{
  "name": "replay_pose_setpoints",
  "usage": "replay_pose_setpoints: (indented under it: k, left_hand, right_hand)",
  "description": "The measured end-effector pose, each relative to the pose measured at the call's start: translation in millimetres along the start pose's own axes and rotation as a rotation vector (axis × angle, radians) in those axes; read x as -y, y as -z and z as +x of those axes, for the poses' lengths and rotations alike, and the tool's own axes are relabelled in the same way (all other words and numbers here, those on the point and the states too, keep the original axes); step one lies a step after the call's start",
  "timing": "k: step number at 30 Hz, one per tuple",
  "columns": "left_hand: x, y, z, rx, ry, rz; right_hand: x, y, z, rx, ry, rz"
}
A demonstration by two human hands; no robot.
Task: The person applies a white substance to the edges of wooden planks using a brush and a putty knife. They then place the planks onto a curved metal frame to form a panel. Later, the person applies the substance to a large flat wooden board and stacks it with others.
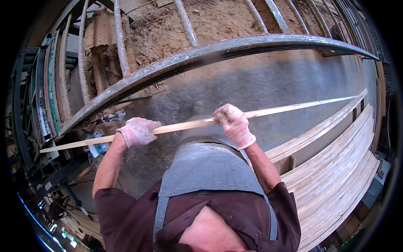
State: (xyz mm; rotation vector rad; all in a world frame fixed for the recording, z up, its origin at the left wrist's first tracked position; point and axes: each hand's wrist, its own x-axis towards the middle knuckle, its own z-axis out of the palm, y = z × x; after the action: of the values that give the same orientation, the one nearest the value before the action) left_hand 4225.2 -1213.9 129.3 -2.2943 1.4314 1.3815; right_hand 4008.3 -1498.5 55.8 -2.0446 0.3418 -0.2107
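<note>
A long, thin wooden strip (180, 127) stretches across in front of my body, its left end lower than its far right end. My left hand (138, 132), in a pinkish-white knit work glove, is closed round the strip left of the middle. Closer to the middle, my right hand (233, 124) in a matching glove is closed on the same strip. The strip's right end reaches the end of another pale board (315, 128) lying beside the stack; whether they touch I cannot tell.
At my right lies a stack of long pale boards (331, 176). A metal rail frame (201, 52) with crossbars curves along the far side, over sawdust-covered ground (226, 19). Machine framing (31, 96) stands at the left. Grey concrete floor (268, 84) lies between.
</note>
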Motion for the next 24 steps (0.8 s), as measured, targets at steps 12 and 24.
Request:
replay_pose_setpoints:
  k: [12,24]
  left_hand:
    - [2.2,19.1,4.4,0.011,-0.006,0.007]
    - [13.5,3.3,15.6,0.104,0.044,-0.048]
  right_hand:
    - [-21.4,27.0,28.4,-0.491,-0.443,0.637]
    - [49.7,206.3,70.8,-1.031,-0.084,0.498]
